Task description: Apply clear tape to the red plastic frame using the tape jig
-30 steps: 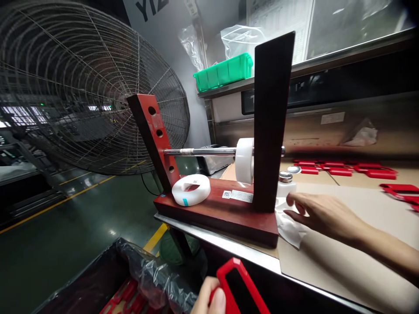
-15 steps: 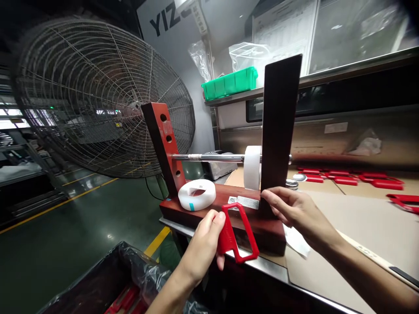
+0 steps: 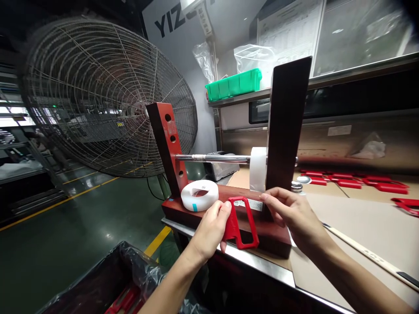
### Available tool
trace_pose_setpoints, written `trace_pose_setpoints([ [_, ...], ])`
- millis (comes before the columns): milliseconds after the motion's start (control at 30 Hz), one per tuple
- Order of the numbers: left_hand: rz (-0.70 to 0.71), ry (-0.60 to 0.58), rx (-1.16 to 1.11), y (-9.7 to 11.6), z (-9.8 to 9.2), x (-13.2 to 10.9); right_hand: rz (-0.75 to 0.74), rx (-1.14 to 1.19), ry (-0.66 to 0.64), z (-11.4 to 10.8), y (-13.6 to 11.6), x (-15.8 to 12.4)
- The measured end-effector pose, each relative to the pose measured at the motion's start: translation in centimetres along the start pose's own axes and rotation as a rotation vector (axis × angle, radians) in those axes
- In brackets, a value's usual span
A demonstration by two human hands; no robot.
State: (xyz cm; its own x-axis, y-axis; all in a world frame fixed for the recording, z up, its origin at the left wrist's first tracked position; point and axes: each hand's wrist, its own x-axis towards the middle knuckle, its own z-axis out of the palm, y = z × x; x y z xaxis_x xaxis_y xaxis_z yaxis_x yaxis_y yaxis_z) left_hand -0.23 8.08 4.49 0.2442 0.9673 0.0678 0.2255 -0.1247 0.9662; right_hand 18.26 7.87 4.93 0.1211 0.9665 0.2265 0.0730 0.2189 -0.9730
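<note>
Left grip closed on red plastic frame, right grip open, fingers just beside frame's top. Danger: one-hand hold slipping, frame knocking red wooden base or steel tabletop edge. Frame sits between both grips, over base.

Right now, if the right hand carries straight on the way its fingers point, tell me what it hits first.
The red plastic frame held in the left hand looks first in line for the right hand. Depth is unclear, though, and the dark wooden upright stands close behind.
</note>
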Motion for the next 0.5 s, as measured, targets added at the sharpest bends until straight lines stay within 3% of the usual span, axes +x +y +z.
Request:
trace_pose_setpoints([
  [200,0.000,-0.024,0.015,-0.1,-0.1,1.1,0.021,0.077,0.019,0.1,0.2,-1.0],
  [500,-0.033,-0.141,-0.016,1.3,1.2,1.9,0.085,0.005,-0.080,0.1,0.7,-5.7],
])
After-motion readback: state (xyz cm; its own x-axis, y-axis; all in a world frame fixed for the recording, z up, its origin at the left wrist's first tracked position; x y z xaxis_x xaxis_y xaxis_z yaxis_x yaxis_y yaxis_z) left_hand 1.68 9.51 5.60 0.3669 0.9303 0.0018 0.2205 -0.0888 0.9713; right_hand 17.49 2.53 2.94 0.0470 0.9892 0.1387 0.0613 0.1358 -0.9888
